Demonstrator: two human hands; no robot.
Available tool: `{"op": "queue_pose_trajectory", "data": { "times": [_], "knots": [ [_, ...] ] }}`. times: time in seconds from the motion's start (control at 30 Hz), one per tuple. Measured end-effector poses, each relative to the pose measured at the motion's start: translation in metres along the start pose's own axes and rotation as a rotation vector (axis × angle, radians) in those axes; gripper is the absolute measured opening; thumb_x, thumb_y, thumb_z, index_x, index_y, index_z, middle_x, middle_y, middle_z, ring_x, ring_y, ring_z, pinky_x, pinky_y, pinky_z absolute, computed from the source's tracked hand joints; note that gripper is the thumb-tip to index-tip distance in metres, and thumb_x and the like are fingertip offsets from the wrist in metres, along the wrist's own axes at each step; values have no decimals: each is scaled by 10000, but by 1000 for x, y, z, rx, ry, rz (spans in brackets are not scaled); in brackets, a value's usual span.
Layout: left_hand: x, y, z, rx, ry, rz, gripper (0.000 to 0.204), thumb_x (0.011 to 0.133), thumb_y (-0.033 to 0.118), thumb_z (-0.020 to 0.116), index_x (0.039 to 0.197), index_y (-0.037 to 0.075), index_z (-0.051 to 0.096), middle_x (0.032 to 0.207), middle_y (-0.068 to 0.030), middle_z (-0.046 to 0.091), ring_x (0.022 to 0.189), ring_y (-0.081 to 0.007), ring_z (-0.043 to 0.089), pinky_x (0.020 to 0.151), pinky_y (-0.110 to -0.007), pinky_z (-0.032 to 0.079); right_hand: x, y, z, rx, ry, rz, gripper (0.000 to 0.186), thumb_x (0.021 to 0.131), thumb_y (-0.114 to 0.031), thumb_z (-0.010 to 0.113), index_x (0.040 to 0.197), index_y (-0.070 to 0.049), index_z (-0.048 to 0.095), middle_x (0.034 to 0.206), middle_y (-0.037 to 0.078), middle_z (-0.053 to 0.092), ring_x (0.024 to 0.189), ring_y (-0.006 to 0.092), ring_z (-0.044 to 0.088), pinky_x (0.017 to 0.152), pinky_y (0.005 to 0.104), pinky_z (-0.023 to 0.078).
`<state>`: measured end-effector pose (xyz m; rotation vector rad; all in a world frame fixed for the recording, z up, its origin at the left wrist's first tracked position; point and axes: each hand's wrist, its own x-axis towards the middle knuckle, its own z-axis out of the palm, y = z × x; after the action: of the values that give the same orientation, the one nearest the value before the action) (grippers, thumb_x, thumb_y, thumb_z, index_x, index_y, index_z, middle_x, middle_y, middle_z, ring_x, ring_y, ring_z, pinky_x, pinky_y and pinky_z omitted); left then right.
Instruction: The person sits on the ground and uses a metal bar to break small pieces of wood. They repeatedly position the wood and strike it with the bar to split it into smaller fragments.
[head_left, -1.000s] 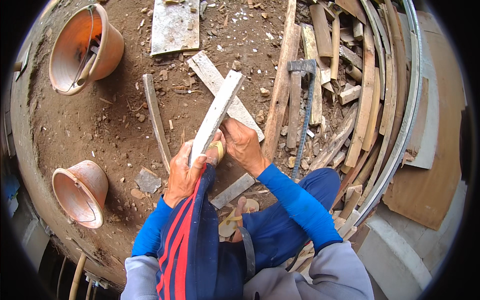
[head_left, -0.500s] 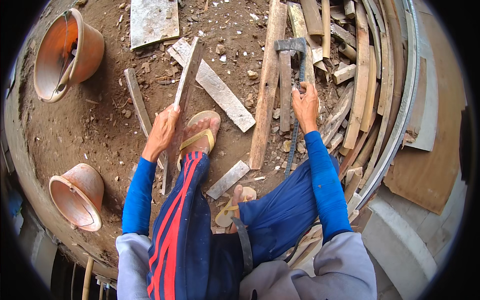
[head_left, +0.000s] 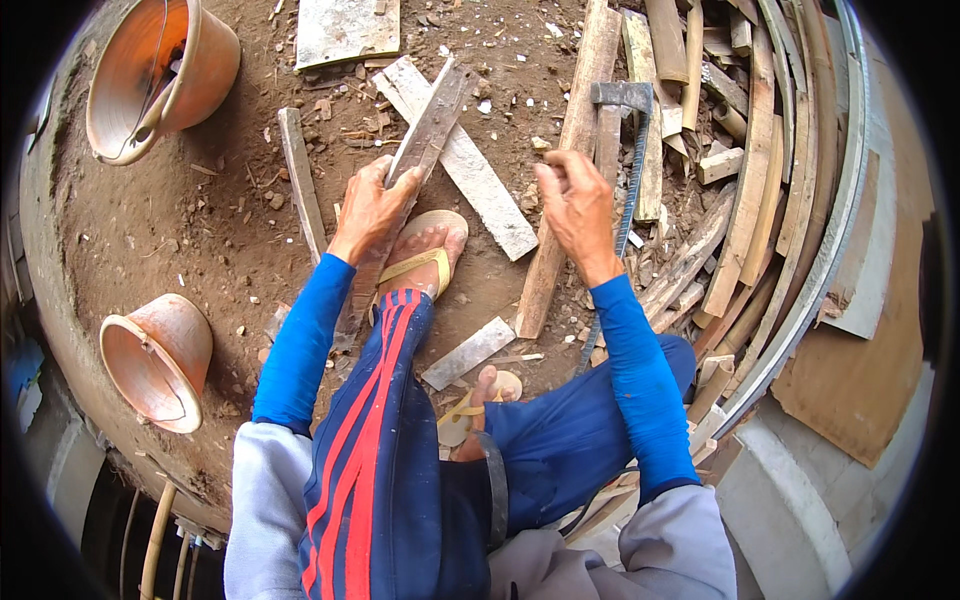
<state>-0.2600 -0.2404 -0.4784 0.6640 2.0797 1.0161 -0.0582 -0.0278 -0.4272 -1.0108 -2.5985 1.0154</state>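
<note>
My left hand (head_left: 366,215) grips a weathered wooden board (head_left: 432,128), thumb on one side and fingers over its edge. The board slants up and away beside my sandalled foot (head_left: 428,250), its far end over a whitish plank (head_left: 470,170). My right hand (head_left: 582,212) hovers above a long wooden beam (head_left: 555,255), fingers loosely curled, a gap by the thumb and nothing visible in it. Just right of it lies a hatchet-like tool with a dark metal head (head_left: 622,95) and a long ribbed handle (head_left: 630,185). Its lower handle passes behind my right forearm.
Two orange buckets, a larger one (head_left: 215,70) and a smaller one (head_left: 185,325), lie tipped on the dirt at left. Piled wooden strips (head_left: 750,170) fill the right side, edged by a curved metal strip (head_left: 822,300). A short plank (head_left: 468,353) lies between my feet.
My right hand has come off the tool's handle and moved left. The tool stays on the ground. My left hand has shifted up and right with the board, now turned to show its broad face.
</note>
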Motion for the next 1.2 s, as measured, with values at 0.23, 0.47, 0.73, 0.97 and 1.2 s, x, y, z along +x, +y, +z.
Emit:
{"op": "queue_pose_trajectory", "data": {
  "times": [0.23, 0.47, 0.73, 0.97, 1.2],
  "knots": [
    [3, -2, 24, 189, 136, 59, 352, 945, 257, 736, 1188, 24, 632, 912, -273, 724, 872, -476, 713, 727, -522, 555, 38, -62, 80, -212, -148, -224, 344, 1033, -290, 622, 843, -4, 645, 716, 218, 676, 651, 422, 689, 575, 495, 550],
    [-10, 2, 48, 363, 264, 57, 276, 970, 257, 692, 1088, 78, 517, 822, -245, 703, 756, -512, 677, 613, -593, 506, 20, -58, 110, -308, -77, -143, 390, 1024, -264, 568, 721, -39, 668, 625, 236, 658, 608, 426, 699, 540, 514, 558],
    [-11, 7, 53, 431, 272, 87, 229, 1014, 242, 592, 1063, 56, 468, 844, -248, 705, 763, -485, 701, 636, -590, 531, 15, -72, 118, -290, -43, 60, 430, 1025, -306, 547, 735, -33, 708, 702, 259, 687, 647, 451, 692, 609, 542, 562],
    [-13, 3, 43, 330, 207, 105, 248, 977, 213, 670, 1063, 82, 478, 791, -235, 695, 735, -493, 683, 620, -595, 520, 51, -19, 79, -344, -377, -351, 377, 1064, -319, 550, 810, -59, 650, 698, 228, 684, 639, 429, 693, 561, 517, 562],
    [-11, 2, 46, 342, 263, 100, 244, 981, 238, 661, 1063, 92, 484, 834, -229, 707, 745, -498, 678, 625, -597, 517, 20, -48, 106, -314, -188, -109, 347, 1052, -283, 536, 830, -48, 661, 689, 259, 678, 650, 455, 700, 583, 543, 564]
  ]
}}
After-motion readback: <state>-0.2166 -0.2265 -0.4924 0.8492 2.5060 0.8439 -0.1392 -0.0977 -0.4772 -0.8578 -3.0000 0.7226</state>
